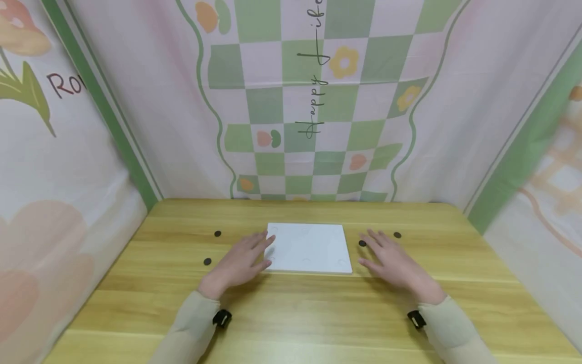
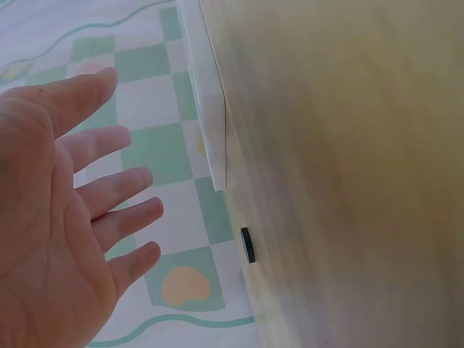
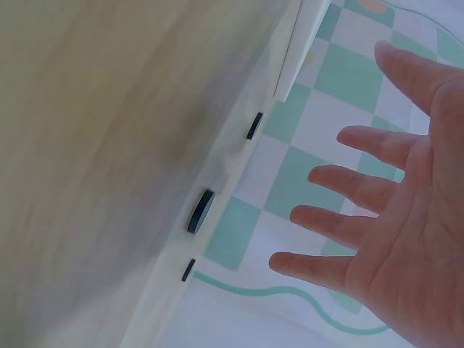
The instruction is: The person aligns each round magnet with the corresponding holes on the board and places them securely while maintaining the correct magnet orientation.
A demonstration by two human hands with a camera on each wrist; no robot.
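A flat white rectangular board lies on the table, with faint round marks along its near and far edges. My left hand is held over the board's left edge, fingers spread and holding nothing. Off the board's right side, my right hand hovers above the table, its fingers also spread and bare. Small black discs lie to either side: one disc and another disc left of the left hand, a disc by the right fingertips, and one beyond them. The right wrist view has a third disc on that side.
The wooden table stretches toward me in front of the board. Behind it hangs a checkered green and white cloth, with more printed cloth on both sides. A black band sits at the left wrist, another band at the right.
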